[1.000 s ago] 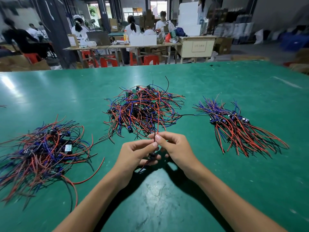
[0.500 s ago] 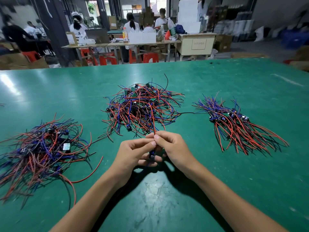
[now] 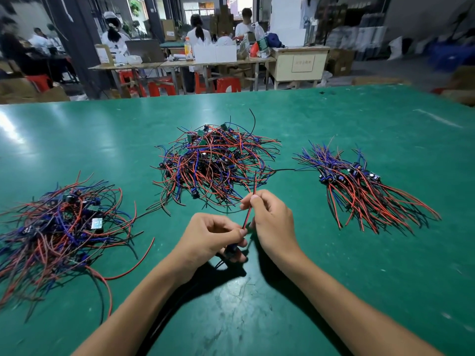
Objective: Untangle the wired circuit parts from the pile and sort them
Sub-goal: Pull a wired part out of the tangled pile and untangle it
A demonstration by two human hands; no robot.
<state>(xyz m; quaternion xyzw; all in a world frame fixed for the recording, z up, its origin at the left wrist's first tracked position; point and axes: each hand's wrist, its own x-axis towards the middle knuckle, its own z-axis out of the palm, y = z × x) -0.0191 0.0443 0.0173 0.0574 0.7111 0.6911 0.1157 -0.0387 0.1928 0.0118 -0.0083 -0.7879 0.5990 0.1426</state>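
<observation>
Big green table (image 3: 334,278) takes up pretty much the whole view, with three heaps of red, blue and black wired parts spread across it. The tangled pile (image 3: 216,165) sits around 12 o'clock from the hands, a messy mound with little green boards poking out near the top and one black wire curling up off it. Over at 9 o'clock there's a looser left heap (image 3: 61,227), wires sprawling every way, a small shiny square part lying on it. At 2 o'clock is the sorted bunch (image 3: 365,191), much tidier, all the wires combed the same direction with the small components lined up across the middle. A single black wire lies on the table between the middle pile and that bunch. Both hands are just below the tangled pile, close together. The right hand (image 3: 272,222) pinches a red-and-black wire pair (image 3: 248,214) near its upper end between thumb and forefinger. The left hand (image 3: 213,237) is curled around the lower end, gripping the small dark component (image 3: 231,253) the pair runs into. Way back at 12 o'clock, people sit at workbenches with red stools.
</observation>
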